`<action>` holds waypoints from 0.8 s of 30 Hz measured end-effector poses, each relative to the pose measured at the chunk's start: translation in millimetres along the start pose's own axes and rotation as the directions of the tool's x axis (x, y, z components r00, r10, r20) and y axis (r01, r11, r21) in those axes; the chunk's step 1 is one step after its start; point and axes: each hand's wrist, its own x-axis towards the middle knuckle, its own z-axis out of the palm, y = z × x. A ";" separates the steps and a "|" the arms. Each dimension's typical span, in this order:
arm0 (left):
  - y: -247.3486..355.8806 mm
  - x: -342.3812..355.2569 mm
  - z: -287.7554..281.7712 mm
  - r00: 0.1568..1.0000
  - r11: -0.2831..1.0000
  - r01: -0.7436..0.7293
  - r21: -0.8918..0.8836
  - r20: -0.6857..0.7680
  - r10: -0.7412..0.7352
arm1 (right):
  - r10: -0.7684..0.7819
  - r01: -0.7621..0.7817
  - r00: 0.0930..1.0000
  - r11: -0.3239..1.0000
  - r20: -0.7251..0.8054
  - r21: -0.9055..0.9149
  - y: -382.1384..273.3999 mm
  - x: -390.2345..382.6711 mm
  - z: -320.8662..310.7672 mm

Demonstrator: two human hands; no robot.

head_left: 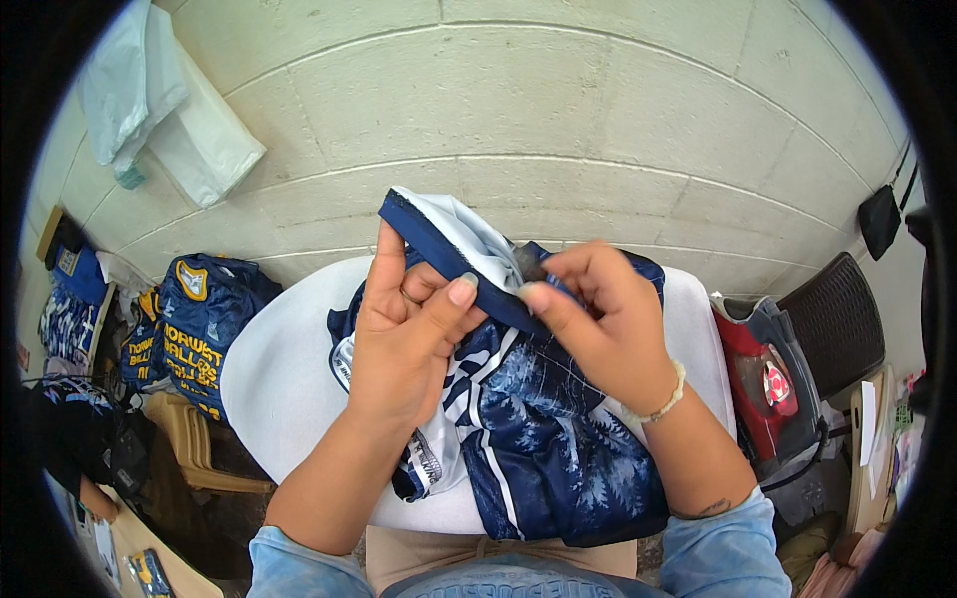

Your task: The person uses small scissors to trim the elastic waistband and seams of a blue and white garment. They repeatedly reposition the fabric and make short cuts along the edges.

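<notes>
A navy garment (573, 439) printed with pale trees and white stripes lies bunched on a white rounded tabletop (274, 364). Its navy band (439, 246), with white lining (454, 221) showing inside, is lifted above the rest. My left hand (409, 329) pinches this band between thumb and fingers, one finger behind its left end. At the band's right end, my right hand (603, 314) is closed, thumb against the edge. A small dark, blurred thing (528, 261) shows at its fingertips; its kind is unclear.
A pale block wall (498, 110) rises behind the table. Navy and yellow jerseys (204, 329) hang at left above tan stacked chairs (199, 453). Another person's arm (98, 500) is at lower left. On the right are a red-and-grey bag (763, 384) and a dark woven chair back (832, 309).
</notes>
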 end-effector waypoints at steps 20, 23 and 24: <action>5.8 0.3 -6.2 1.000 0.967 0.020 -0.253 0.010 -0.018 | 0.409 -0.385 0.898 0.549 0.163 0.742 15.7 8.9 -0.3; 5.2 -0.4 -7.6 1.000 0.970 0.008 -0.243 0.004 -0.007 | 0.389 -0.362 0.908 0.543 0.156 0.757 12.9 6.6 1.3; 5.2 -0.5 -7.7 1.000 0.971 0.005 -0.238 0.007 -0.003 | 0.381 -0.353 0.912 0.541 0.152 0.763 12.1 6.4 1.4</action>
